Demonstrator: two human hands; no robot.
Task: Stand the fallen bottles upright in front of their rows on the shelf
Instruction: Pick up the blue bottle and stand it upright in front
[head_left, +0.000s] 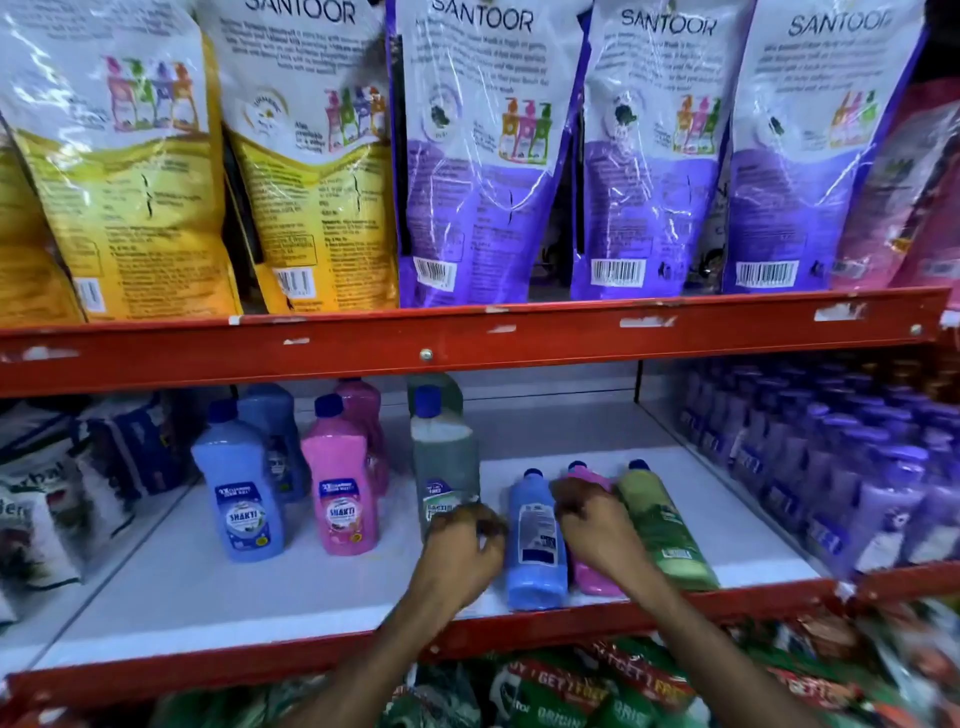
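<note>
Three bottles lie flat side by side on the white shelf, caps pointing to the back: a blue bottle, a pink bottle and a green bottle. My right hand rests on top of the pink one, fingers curled over it. My left hand sits just left of the blue bottle, fingers curled, at the foot of an upright green bottle. Upright blue and pink bottles head their rows further left.
Rows of purple bottles fill the shelf's right side. Bags lie at the left. The red shelf edge above carries large pouches. Packets sit on the level below.
</note>
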